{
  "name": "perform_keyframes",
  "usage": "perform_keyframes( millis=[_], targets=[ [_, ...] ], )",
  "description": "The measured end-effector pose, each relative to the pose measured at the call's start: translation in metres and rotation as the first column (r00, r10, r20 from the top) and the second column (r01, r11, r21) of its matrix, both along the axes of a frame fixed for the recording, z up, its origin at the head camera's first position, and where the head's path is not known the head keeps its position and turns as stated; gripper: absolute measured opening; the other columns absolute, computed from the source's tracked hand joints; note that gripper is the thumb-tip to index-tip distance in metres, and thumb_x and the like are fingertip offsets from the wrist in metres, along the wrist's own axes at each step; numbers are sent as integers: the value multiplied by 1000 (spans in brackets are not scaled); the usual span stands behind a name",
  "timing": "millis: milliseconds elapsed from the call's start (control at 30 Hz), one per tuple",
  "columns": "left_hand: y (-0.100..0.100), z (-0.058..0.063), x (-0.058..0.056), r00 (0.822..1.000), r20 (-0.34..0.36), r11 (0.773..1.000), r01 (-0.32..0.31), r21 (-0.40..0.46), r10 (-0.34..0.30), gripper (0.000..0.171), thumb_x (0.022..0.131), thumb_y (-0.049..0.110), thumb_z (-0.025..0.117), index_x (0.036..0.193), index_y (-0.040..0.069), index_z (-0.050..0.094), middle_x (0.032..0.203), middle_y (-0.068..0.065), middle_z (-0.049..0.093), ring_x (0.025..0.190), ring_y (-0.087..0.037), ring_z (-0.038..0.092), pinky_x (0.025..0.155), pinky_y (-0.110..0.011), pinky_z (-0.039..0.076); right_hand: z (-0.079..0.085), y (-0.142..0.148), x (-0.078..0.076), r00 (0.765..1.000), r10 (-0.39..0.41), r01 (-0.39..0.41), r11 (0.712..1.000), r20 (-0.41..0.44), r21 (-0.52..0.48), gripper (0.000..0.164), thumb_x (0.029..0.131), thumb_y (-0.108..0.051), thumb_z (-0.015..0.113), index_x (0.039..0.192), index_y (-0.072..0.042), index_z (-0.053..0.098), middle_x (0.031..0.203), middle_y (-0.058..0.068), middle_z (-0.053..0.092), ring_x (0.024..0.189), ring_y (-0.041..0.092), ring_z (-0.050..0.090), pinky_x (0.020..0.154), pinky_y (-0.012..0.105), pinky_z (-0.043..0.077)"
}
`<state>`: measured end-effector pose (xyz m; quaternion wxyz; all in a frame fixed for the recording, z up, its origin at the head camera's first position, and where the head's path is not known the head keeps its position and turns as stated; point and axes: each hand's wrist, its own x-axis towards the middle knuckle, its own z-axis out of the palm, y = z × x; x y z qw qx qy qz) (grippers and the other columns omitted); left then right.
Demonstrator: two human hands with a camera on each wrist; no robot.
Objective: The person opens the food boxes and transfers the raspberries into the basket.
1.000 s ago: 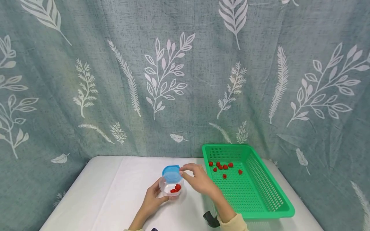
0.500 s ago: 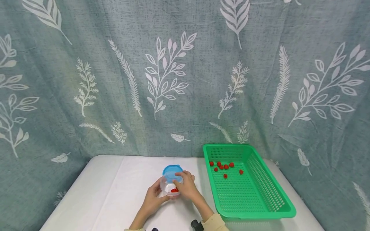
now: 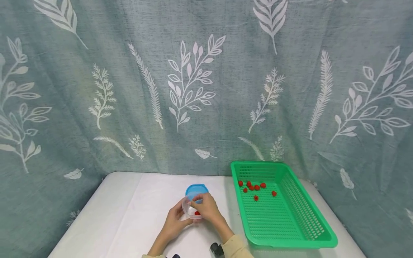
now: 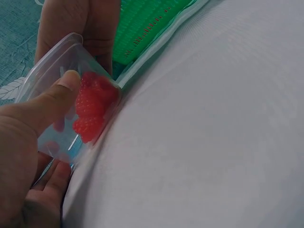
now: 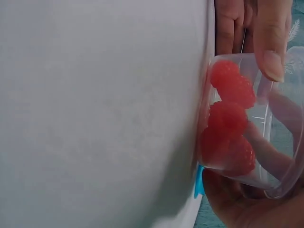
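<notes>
My left hand (image 3: pixel 175 220) grips a clear plastic container (image 4: pixel 52 61) from the left side, its thumb on the near wall. Several red raspberries (image 5: pixel 228 118) lie bunched on the container's bottom. Over the container's mouth is my right hand (image 3: pixel 207 208), fingers reaching inside. One of its fingers (image 5: pixel 266 152) extends to the raspberries, seen through the wall, and appears to touch them. No raspberry shows lifted between its fingers, though part of the tips is hidden. A blue lid (image 3: pixel 196 189) sits just behind the container, partly covered by the right hand.
A green perforated basket (image 3: pixel 290 243) stands to the right, with several raspberries (image 3: pixel 257 187) toward its back left. White cloth (image 3: pixel 138 200) covers the table. A leaf-patterned curtain (image 3: pixel 145 107) hangs behind it.
My right hand has moved left and down from beside the blue lid into the container, covering some raspberries in the head view. The left hand keeps its grip. The head view has shifted slightly.
</notes>
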<state>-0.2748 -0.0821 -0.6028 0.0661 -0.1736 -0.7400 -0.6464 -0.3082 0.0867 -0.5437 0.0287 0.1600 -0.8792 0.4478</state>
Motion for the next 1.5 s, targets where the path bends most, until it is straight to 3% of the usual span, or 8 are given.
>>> perform_keyframes(
  millis=[233, 367, 667, 1033, 1233, 1400, 1500],
  targets=[
    [-1, 3, 0, 1000, -7, 1000, -5, -2, 5, 87, 82, 10, 85, 154, -2, 37, 155, -24, 43, 144, -43, 40, 119, -46, 36, 12, 1, 1, 999, 45, -41, 988, -21, 150, 31, 75, -13, 89, 86, 8, 70, 88, 15, 67, 81, 23, 60, 68, 35, 56],
    [-2, 5, 0, 1000, 10, 1000, 6, 5, -6, 88, 82, 9, 85, 154, -2, 37, 156, -23, 43, 145, -42, 41, 119, -44, 37, 19, 2, 0, 996, 80, -86, 974, 35, 209, 27, 75, -8, 88, 81, 7, 67, 79, 7, 62, 72, 16, 52, 60, 28, 51],
    [1, 0, 0, 1000, 16, 1000, 8, 29, -8, 88, 80, 5, 85, 153, -4, 38, 154, -25, 45, 144, -41, 42, 118, -40, 38, 16, 1, -1, 997, 15, -33, 972, 76, 234, 16, 76, -1, 84, 70, 2, 70, 68, 5, 62, 63, 16, 53, 50, 25, 51],
    [0, 3, 2, 1000, -26, 1000, -16, -3, 16, 86, 79, 6, 86, 152, 0, 42, 153, -21, 48, 142, -40, 45, 117, -44, 38, 16, -2, 6, 1000, -2, -1, 976, 14, 216, 29, 81, -9, 85, 62, 0, 65, 64, 2, 54, 64, 13, 49, 49, 21, 45],
    [-2, 3, 1, 1000, 0, 1000, -9, 2, 9, 87, 78, 2, 85, 153, -2, 40, 153, -24, 46, 141, -42, 45, 115, -40, 41, 18, 1, 5, 994, 56, -74, 977, 94, 201, 31, 76, -12, 89, 62, -2, 63, 58, 0, 55, 56, 12, 50, 45, 21, 44],
    [-1, 2, -1, 1000, -8, 1000, -2, -2, 2, 86, 79, 6, 85, 153, -2, 40, 152, -23, 48, 141, -41, 46, 116, -36, 42, 25, 8, 1, 980, 131, -162, 961, 148, 222, 20, 76, 0, 83, 65, 1, 67, 59, 0, 58, 55, 11, 51, 45, 20, 45],
    [0, 3, -1, 1000, -5, 1000, -6, 6, 6, 87, 79, 8, 86, 152, -3, 41, 151, -23, 49, 140, -41, 47, 116, -36, 42, 27, 10, -1, 977, 165, -193, 954, 138, 229, 15, 75, 6, 79, 65, 2, 68, 58, -1, 57, 53, 9, 49, 44, 18, 43]
  ],
)
